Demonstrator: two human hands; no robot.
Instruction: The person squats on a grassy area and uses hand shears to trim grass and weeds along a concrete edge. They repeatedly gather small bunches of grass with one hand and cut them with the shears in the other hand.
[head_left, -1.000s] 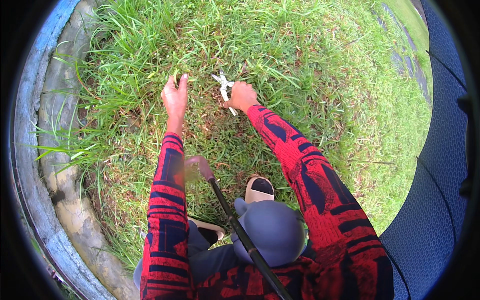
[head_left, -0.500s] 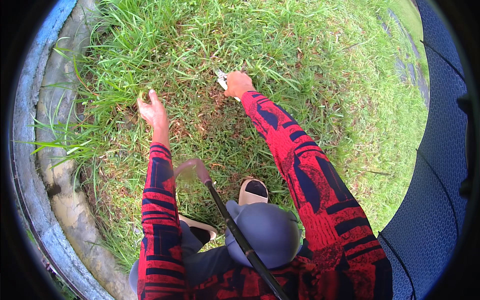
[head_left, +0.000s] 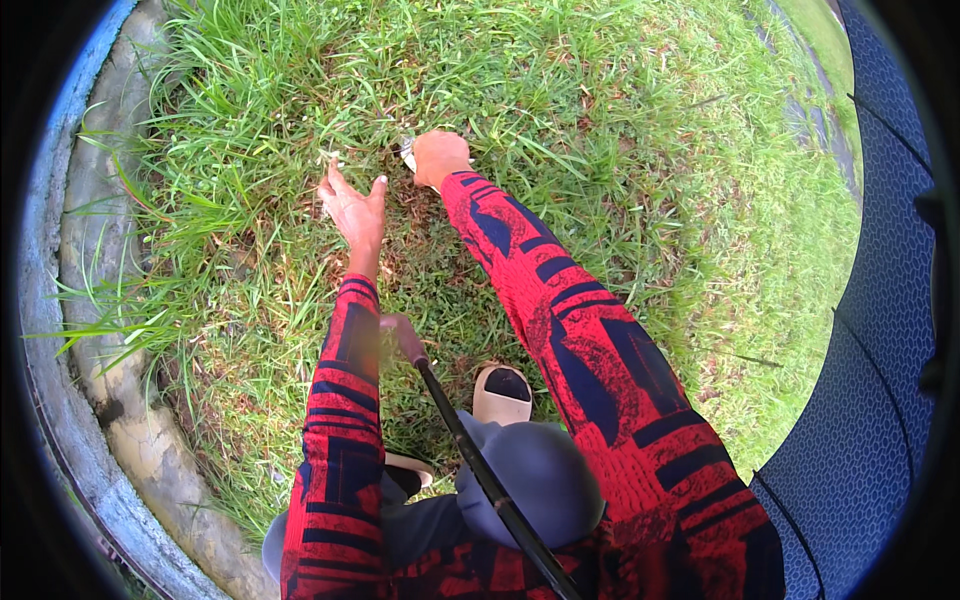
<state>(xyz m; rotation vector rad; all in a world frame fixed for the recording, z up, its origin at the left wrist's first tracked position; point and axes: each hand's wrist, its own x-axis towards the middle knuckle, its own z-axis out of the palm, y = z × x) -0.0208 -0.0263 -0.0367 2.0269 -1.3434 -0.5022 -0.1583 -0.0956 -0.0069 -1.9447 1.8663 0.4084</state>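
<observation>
nearest, a dark shaft point(head_left: 490, 490) slants up to a curved pinkish handle point(head_left: 404, 340) beside the left sleeve point(head_left: 345, 410); it could snag that sleeve if the arm draws back. beyond, the left hand point(head_left: 354, 212) is spread, thumb apart, nothing clearly held. the right hand point(head_left: 440, 157), slightly farther and to its right, clenches a silver tool point(head_left: 407, 155) above the grass point(head_left: 250, 180). a leftward swing could nick those bare fingers, since they sit near its exposed end. that end seems to point away and slightly left; the fist hides most of it, so i cannot tell the full long axis.
</observation>
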